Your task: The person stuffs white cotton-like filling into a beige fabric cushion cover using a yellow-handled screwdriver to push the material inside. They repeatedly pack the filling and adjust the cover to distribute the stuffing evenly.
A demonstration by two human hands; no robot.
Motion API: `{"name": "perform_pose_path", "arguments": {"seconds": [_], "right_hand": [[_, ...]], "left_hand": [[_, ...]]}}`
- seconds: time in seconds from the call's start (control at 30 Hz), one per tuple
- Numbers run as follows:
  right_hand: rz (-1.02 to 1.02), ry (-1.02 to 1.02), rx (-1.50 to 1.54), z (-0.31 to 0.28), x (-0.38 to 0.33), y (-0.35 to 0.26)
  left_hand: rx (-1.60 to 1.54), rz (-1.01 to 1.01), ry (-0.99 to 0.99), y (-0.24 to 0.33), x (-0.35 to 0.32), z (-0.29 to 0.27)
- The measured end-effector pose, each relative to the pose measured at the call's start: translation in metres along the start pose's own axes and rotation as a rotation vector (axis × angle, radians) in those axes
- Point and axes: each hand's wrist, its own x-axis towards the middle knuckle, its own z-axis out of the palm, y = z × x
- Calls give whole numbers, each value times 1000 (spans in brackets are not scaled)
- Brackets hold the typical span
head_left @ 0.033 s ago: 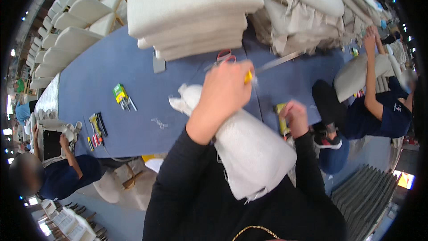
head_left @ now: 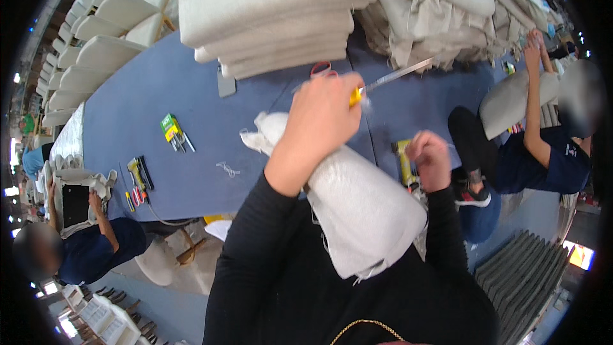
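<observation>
My left hand [head_left: 324, 124] is closed round the yellow handle of a tool [head_left: 396, 76] with a long, narrow metal shaft; its exact kind is unclear. The shaft points away to the far right. Below that forearm, a padded piece covered in off-white fabric [head_left: 367, 207] rests against my body, with loose threads along its near edge. My right hand [head_left: 431, 161] is held apart from the padded piece, on its right side, with the fingers curled in. Whatever they may hold cannot be made out. Just left of these fingers lies a yellow staple gun [head_left: 405, 161].
Folded upholstered pieces [head_left: 274, 19] are stacked at the table's far side, beside heaped fabric [head_left: 434, 25]. Red-handled scissors [head_left: 321, 69], a green-yellow box [head_left: 170, 128] and thread scraps [head_left: 227, 169] lie on the blue table [head_left: 128, 115]. Co-workers sit left [head_left: 102, 243] and right [head_left: 530, 160].
The tool's tip has swung slightly upward in the picture. My right hand has shifted a little to the right. The padded piece stays nearly in place.
</observation>
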Motion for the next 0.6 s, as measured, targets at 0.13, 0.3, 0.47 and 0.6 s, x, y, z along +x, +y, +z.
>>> {"name": "perform_pose_path", "arguments": {"seconds": [0.13, 0.3, 0.47, 0.6], "right_hand": [[-340, -160, -199, 74, -13, -123], [-524, -326, -542, 103, -17, -154], [-715, -195, -562, 101, -14, -139], [-948, -170, -691, 95, -7, -134]], "left_hand": [[-12, 5, 12, -1, 13, 2], [-17, 0, 15, 1, 28, 8], [-54, -44, 57, -5, 41, 8], [-217, -79, 210, 5, 40, -8]]}}
